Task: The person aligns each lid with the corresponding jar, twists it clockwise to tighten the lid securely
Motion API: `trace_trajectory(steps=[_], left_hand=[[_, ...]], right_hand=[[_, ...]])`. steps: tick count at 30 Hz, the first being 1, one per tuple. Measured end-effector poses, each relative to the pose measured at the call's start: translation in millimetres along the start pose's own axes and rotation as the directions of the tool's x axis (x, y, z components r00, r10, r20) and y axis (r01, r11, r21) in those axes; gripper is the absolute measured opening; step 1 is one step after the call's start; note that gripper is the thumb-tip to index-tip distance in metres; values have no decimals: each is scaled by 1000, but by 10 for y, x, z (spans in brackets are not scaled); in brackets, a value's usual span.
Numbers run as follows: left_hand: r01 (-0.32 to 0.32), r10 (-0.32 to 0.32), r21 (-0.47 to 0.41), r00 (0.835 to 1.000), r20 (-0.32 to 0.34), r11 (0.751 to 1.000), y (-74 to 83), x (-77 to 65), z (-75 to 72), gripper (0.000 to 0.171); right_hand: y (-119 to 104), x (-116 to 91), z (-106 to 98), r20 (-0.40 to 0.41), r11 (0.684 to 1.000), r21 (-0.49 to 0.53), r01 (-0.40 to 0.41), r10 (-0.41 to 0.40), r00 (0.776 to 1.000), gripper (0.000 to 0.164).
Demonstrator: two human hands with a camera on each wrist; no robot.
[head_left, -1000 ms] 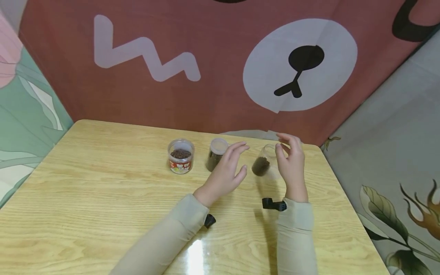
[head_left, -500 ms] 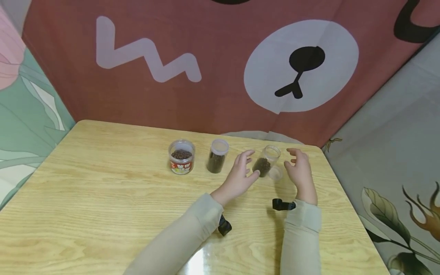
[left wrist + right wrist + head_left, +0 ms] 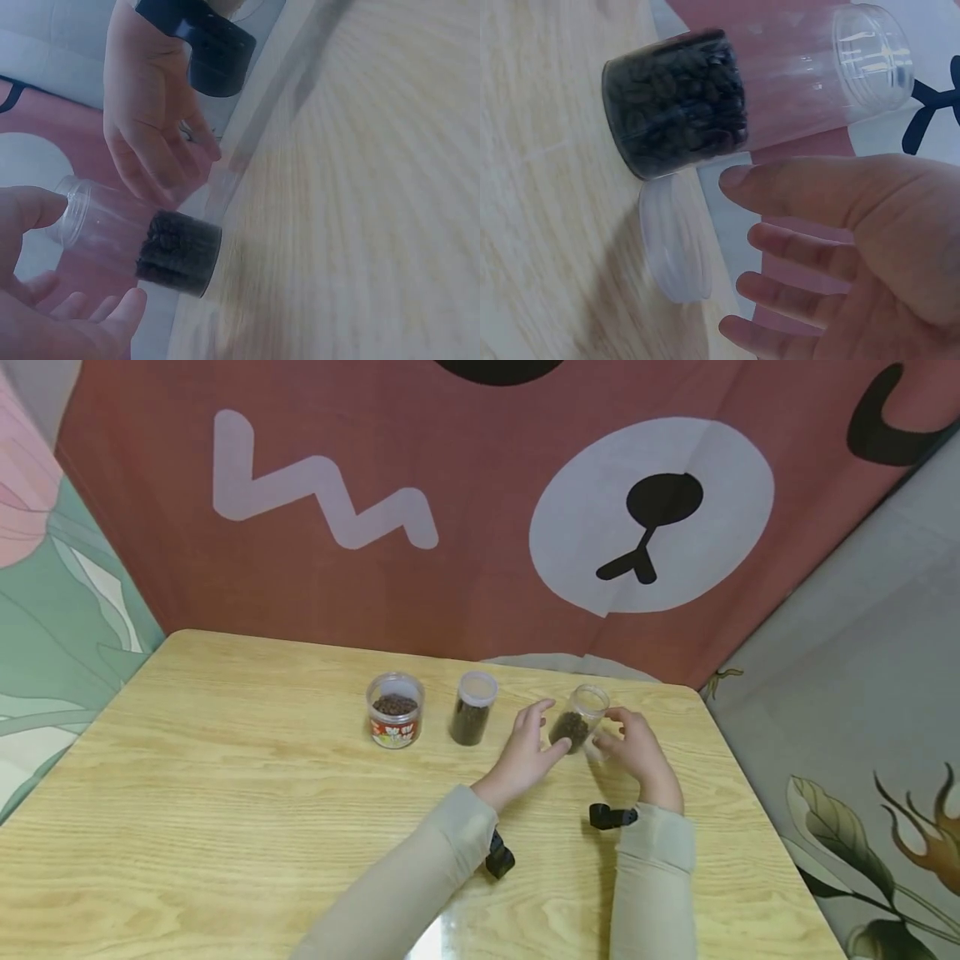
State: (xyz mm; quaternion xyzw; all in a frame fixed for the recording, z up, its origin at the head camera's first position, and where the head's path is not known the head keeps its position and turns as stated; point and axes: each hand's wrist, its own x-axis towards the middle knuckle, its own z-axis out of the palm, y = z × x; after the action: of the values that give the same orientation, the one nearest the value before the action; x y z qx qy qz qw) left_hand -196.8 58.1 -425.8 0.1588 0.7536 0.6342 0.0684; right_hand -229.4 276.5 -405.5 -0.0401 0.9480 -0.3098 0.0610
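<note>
An open clear jar [image 3: 581,717] stands upright on the table, its lower half filled with dark bean-like pieces [image 3: 676,105]. Its translucent lid [image 3: 673,244] lies on the table beside the base, on the right hand's side. My left hand [image 3: 521,758] is at the jar's left with thumb and fingers spread apart; nothing is gripped. On the other side, my right hand [image 3: 637,752] reaches low with loosely bent fingers close to the jar and the lid. In the right wrist view its palm holds nothing.
A capped jar [image 3: 472,710] with dark contents stands left of the open one. Farther left is a wide tub [image 3: 395,710] with a red label and brown pieces inside. A printed cloth [image 3: 480,585] hangs behind the wooden table [image 3: 262,793].
My left hand has moved right, from the capped jar to the open jar's left side. The right hand has gone from near the jar's mouth out to the right, then lower beside it.
</note>
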Motion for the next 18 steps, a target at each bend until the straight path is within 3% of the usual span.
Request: trace_trajectory(steps=[12,18], left_hand=[[25,-25,70,1000,-8,997,94,159,37,67],[38,-38,87,999,-1,995,55,216,100,65]], right_hand=[[-57,29,72,43,996,-74,-55,58,997,61],[-39,34,110,46,995,-81,-60,64,997,56]])
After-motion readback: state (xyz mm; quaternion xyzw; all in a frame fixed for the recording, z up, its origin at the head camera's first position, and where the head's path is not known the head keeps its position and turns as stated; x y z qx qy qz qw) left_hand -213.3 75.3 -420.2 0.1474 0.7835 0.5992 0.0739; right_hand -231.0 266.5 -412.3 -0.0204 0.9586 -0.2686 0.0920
